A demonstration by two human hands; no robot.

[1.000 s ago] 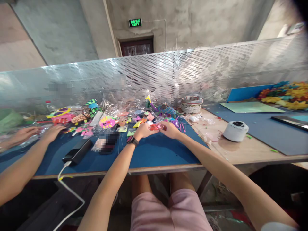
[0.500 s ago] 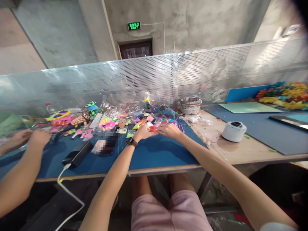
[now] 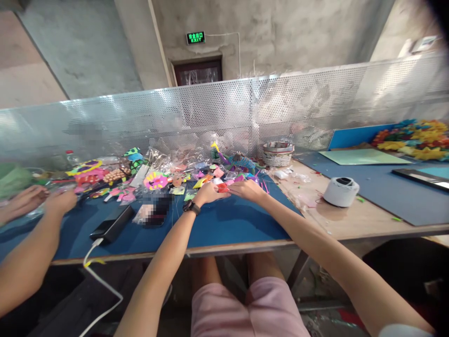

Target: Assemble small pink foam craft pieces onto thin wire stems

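Note:
Between my two hands is a small red piece [image 3: 223, 187], held just above the blue mat [image 3: 231, 224]. My left hand [image 3: 209, 193], with a dark watch on its wrist, pinches the piece from the left. The fingers of my right hand [image 3: 246, 189] are closed on its right side. Small colourful foam pieces lie just beyond my hands, among them a yellow one [image 3: 199, 181] and a green one [image 3: 190, 195]. A blue and purple craft figure [image 3: 242, 162] stands behind them.
Left of my arms are a black power bank [image 3: 112, 224] with a white cable and a blurred dark object [image 3: 157, 213]. Another person's hands [image 3: 59, 199] work at far left. A basket [image 3: 278, 154] and white roll [image 3: 341, 192] stand to the right.
My hands have barely moved and still hold the red piece. At far left, the other person's hands have shifted slightly, their fingers changing position.

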